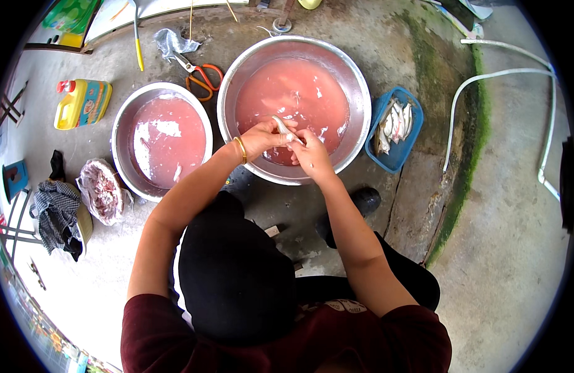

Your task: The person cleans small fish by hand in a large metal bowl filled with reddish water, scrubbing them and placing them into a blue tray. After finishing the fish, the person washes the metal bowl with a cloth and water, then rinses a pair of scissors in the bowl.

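Note:
A small silvery fish [283,125] is held between both my hands over the big metal basin [355,81] of pinkish water. My left hand [260,138], with a gold bangle on its wrist, grips the fish from the left. My right hand [310,149] pinches its other end from the right. A smaller metal basin [122,118] with pink water and white scraps stands to the left. A blue plastic basket [395,158] with several small fish sits to the right of the big basin.
Orange-handled scissors [203,79] lie behind the basins. A yellow jug [83,103] stands at the left, a plastic bag of scraps [102,190] near the small basin, a checked cloth [55,211] beside it. A white hose [486,78] curves across the concrete at right.

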Demonstrator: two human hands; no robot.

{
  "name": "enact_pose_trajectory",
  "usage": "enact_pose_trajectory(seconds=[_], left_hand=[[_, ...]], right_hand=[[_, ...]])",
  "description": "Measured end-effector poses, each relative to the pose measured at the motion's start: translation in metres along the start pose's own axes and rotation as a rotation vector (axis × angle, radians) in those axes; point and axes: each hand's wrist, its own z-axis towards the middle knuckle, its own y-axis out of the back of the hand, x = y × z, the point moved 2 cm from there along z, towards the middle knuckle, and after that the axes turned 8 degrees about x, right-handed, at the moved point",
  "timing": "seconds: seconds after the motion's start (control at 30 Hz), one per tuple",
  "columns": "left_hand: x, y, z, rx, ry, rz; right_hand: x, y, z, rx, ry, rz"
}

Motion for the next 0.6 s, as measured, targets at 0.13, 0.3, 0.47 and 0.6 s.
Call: enact_pose_trajectory(seconds=[0.13, 0.3, 0.47, 0.6], left_hand=[[0.013, 0.032, 0.01, -0.158, 0.022, 0.301], [0.011, 0.029, 0.006, -0.394, 0.115, 0.734], [0.0, 0.001, 0.0, -0.39, -0.017, 1.512], [0.0, 0.011, -0.002, -0.313, 0.045, 1.726]], right_hand=[[-0.012, 0.002, 0.009, 0.104, 0.018, -0.077], [-0.031, 0.044, 0.026, -0.348, 0.074, -1.055], [-0.005, 0.042, 0.015, -0.47, 0.465, -1.279], [0.048, 0.082, -0.009, -0.781, 0.542, -1.171]])
